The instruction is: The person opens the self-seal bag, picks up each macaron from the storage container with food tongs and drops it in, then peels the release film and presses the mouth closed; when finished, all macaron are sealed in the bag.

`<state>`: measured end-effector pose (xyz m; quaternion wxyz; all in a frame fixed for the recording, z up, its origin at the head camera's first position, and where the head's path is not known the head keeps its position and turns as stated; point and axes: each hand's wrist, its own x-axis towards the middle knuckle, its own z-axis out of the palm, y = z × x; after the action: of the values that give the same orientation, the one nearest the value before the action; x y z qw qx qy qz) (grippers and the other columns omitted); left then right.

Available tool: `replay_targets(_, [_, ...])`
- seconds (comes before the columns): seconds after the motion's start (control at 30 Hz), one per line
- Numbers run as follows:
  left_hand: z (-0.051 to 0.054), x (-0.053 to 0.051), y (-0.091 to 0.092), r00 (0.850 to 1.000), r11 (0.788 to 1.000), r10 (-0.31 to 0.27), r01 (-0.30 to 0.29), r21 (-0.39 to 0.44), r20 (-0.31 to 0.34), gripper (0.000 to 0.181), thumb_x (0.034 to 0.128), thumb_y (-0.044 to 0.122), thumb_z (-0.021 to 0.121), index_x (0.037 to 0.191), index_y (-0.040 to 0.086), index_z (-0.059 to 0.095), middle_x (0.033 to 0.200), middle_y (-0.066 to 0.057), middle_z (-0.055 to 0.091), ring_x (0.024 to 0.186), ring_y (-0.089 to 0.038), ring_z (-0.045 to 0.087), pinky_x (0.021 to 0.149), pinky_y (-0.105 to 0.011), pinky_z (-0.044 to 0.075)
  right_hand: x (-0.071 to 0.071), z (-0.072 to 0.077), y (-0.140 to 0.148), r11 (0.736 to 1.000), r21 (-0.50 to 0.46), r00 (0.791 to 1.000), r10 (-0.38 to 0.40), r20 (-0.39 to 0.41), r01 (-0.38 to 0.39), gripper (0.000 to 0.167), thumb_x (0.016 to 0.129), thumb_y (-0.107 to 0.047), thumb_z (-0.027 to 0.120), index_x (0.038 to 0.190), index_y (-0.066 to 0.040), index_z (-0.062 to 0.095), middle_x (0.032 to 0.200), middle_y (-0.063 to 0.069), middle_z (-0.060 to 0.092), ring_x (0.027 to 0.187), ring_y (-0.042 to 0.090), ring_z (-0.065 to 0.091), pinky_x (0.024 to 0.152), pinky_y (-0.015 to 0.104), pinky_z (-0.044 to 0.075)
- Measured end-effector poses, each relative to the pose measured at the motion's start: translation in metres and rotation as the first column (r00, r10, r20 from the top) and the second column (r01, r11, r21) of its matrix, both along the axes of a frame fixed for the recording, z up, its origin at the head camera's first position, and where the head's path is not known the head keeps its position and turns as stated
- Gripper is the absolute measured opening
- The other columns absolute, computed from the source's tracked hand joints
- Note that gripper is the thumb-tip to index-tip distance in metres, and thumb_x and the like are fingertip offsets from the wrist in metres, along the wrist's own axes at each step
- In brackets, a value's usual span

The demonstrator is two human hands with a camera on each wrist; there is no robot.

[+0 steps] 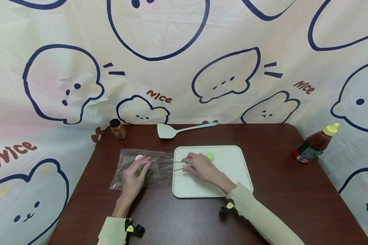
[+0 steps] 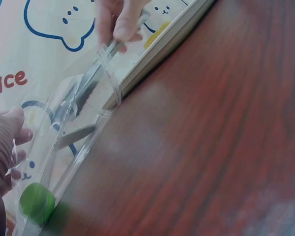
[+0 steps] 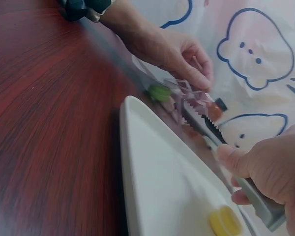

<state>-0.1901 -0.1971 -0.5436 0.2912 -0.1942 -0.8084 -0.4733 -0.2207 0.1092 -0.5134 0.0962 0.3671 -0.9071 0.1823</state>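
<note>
A clear plastic bag [image 1: 118, 177] lies left of the white tray [image 1: 245, 182], its mouth toward the tray. My left hand [image 1: 133, 178] pinches the bag's upper film near the mouth, thumb against fingers. In the bag are a green round piece [image 2: 37, 204] and a white round piece [image 1: 138, 157]. My right hand [image 1: 202, 166], above the tray, grips metal tongs [image 3: 253, 196]. Their serrated arms are spread and reach into the bag's mouth; in the right wrist view nothing shows clearly between them. A yellow-green round piece [image 1: 210, 156] sits on the tray behind my right hand.
Behind the tray, a pale spatula [image 1: 167, 131] lies along the table's back edge. A black-capped spice jar [image 1: 118, 129] stands at the back left. On the right stands a red sauce bottle [image 1: 314, 146] with a yellow cap. A printed cloth hangs behind the table.
</note>
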Motion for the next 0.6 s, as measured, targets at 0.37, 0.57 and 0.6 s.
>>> replay_targets(0.37, [-0.003, -0.001, 0.001, 1.0, 1.0, -0.005, 0.005, 0.007, -0.02, 0.014, 0.092, -0.004, 0.077, 0.104, 0.003, 0.079, 0.115, -0.012, 0.078, 0.125, -0.027, 0.067, 0.11, -0.019, 0.045, 0.019, 0.008, 0.064, 0.982, -0.043, 0.982, -0.184, 0.046, 0.186, 0.03, 0.096, -0.034, 0.078, 0.118, -0.013, 0.078, 0.102, -0.001, 0.069, 0.072, 0.008, 0.052, 0.064, 0.026, 0.046])
replay_targets(0.57, [-0.003, -0.002, 0.0, 0.999, 1.0, -0.005, 0.005, 0.004, -0.042, 0.015, 0.0909, -0.006, 0.077, 0.104, 0.001, 0.078, 0.114, -0.012, 0.078, 0.125, -0.024, 0.067, 0.11, -0.019, 0.045, 0.026, 0.011, 0.089, 0.962, -0.061, 0.958, -0.257, 0.126, 0.266, 0.034, 0.095, -0.031, 0.08, 0.122, -0.01, 0.076, 0.1, 0.001, 0.068, 0.07, 0.007, 0.05, 0.062, 0.024, 0.044])
replay_targets(0.6, [-0.003, -0.002, 0.0, 0.999, 1.0, -0.004, 0.004, 0.004, -0.035, 0.015, 0.0911, -0.006, 0.077, 0.104, 0.001, 0.079, 0.115, -0.012, 0.078, 0.125, -0.024, 0.067, 0.11, -0.019, 0.045, 0.027, 0.012, 0.092, 0.958, -0.06, 0.953, -0.269, 0.14, 0.28, 0.035, 0.095, -0.031, 0.08, 0.123, -0.01, 0.076, 0.1, 0.001, 0.068, 0.071, 0.007, 0.05, 0.063, 0.024, 0.044])
